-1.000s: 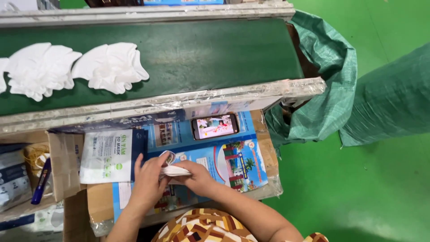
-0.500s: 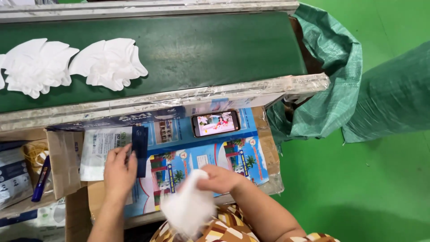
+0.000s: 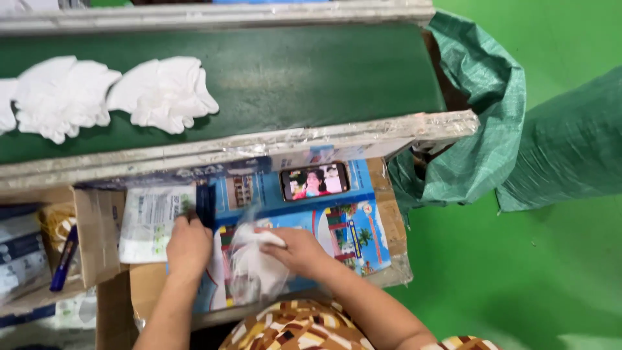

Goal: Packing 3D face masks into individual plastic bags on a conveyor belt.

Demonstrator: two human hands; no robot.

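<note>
The right hand [image 3: 299,249] grips a thin white crumpled glove [image 3: 256,269] over the blue printed cardboard worktop [image 3: 353,230]; the left hand [image 3: 189,245] rests fingers-down on a white printed packet [image 3: 150,220], grip hidden. Best to pinch the cuff and keep it taut. The glove hangs towards the person, long axis roughly near-to-far

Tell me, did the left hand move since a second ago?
Yes. The left hand left the right hand and slid left to the white packet, judged against the phone.
</note>
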